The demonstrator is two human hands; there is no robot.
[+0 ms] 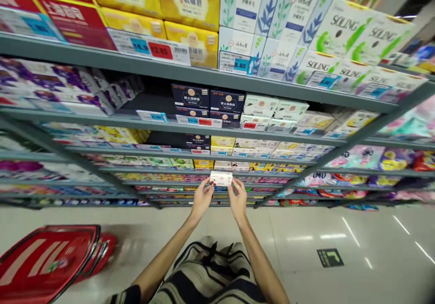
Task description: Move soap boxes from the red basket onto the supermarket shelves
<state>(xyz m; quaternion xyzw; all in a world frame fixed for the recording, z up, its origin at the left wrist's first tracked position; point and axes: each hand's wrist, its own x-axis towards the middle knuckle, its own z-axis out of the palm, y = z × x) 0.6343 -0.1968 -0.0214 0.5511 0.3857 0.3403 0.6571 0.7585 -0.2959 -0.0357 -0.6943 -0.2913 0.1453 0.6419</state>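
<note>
Between both hands is a small white soap box (220,178), held level in front of the lower shelves. My left hand (203,198) grips its left end with thumb and fingers. At the opposite end, my right hand (237,197) pinches it the same way, a ring on one finger. Just beyond the box, the shelves bear rows of boxed soap, among them dark navy boxes (190,97) and white-green boxes (258,106). The fine print on the held box is too small to read.
Grey shelf edges (204,74) run across the view, with yellow soap boxes (190,0) and SOLING boxes (343,27) on top. A red shopping basket (44,263) is at the lower left. Bagged goods (363,159) fill shelves to the right. A dark floor sign (330,258) lies on the tiles.
</note>
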